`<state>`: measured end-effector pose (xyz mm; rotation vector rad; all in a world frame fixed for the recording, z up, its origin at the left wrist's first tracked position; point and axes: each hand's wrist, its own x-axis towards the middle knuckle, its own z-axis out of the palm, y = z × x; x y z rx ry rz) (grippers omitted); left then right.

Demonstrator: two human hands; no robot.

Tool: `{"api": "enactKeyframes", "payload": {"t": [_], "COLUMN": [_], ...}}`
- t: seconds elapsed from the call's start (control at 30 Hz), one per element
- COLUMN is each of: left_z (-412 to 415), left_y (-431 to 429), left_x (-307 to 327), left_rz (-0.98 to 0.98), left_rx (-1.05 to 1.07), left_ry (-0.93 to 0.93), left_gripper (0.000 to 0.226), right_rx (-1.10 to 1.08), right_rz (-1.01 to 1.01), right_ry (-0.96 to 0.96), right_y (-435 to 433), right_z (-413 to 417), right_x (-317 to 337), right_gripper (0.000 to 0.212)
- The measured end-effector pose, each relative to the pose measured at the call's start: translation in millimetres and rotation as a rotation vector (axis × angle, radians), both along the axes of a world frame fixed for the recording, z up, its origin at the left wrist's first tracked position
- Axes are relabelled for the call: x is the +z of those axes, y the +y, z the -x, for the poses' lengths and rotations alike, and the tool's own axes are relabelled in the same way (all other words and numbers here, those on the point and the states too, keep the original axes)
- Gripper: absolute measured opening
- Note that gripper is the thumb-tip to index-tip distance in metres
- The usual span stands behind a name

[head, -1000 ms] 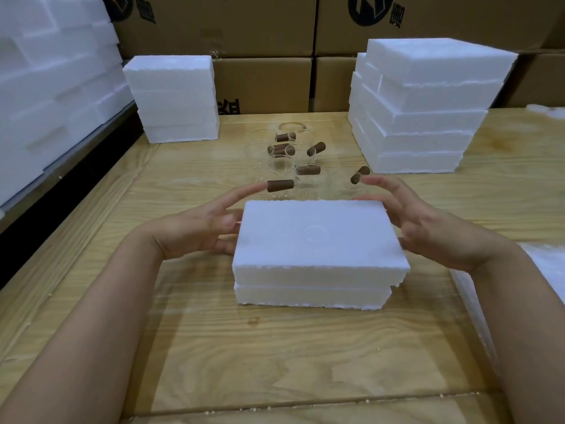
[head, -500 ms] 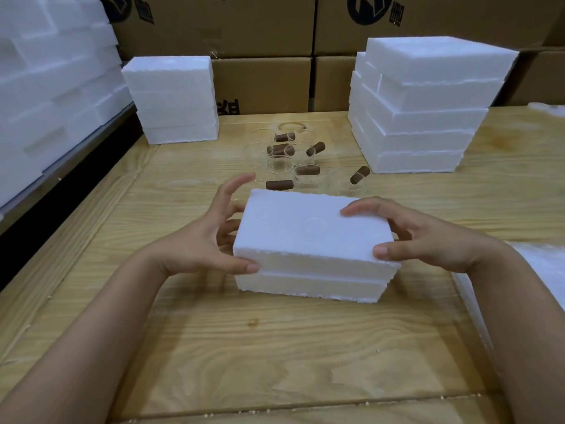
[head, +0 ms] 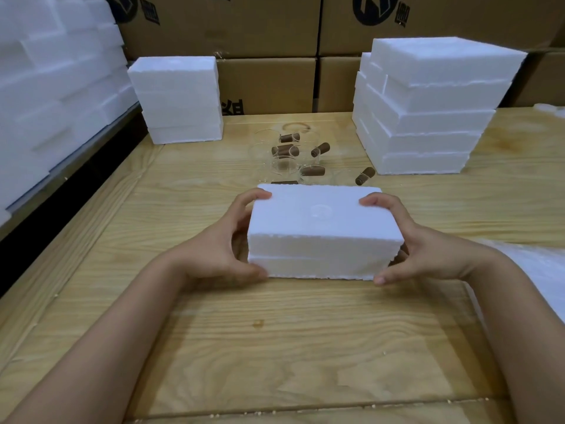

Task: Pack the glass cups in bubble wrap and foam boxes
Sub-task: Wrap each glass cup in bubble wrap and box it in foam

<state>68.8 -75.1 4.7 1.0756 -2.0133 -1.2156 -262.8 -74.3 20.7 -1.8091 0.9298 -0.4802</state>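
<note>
A closed white foam box [head: 321, 228], made of two halves with a seam along its side, is at the middle of the wooden table. My left hand [head: 223, 240] grips its left end, fingers curled over the top edge and thumb at the bottom corner. My right hand [head: 409, 243] grips the right end the same way. The box is tilted, its near side lifted toward me. Behind it stand several clear glass cups [head: 284, 160] with brown cylindrical handles.
A short stack of foam boxes [head: 179, 99] stands at the back left, a taller stack [head: 428, 108] at the back right. More foam [head: 46, 87] fills shelving on the left. Cardboard cartons [head: 266, 84] line the back. Bubble wrap [head: 535, 270] lies at the right edge.
Both hands closed from hovering beside the box to gripping its ends. The box has been tipped and drawn slightly toward me.
</note>
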Motion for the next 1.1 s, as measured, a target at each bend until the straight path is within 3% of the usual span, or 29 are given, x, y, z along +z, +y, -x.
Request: {"api": "enactKeyframes", "payload": {"t": [0.1,0.33,0.57,0.77,0.9,1.1], "left_z": [0,-3,-7,-6,-6,-5], "left_y": [-2,-9,-13,-11,-9,-7], "left_x": [0,9,15,18,20,28], "left_rz": [-0.012,-0.094,-0.206,-0.27,-0.251,-0.207], "left_rx": [0.029,-0.005,0.015,0.048,0.024,-0.026], "left_ry": [0.052,0.176,0.277,0.354,0.35,0.329], "left_gripper": [0.099,0.094,0.075,0.068,0.065,0.079], "right_rx": [-0.042,-0.086,-0.193,-0.279,-0.314,-0.326], "right_rz": [0.058,0.055,-0.114,-0.117,-0.09,0.061], "right_ry": [0.02,-0.138,-0.341,-0.355,-0.376,-0.449], "right_y": [1,-5,-7,-6,-7,-4], "right_z": [-3,-3,-17,-25,-25,-27], "right_x": [0,1,8,13,12,15], "right_gripper": [0.092,0.085,0.062,0.088,0.064,0.048]}}
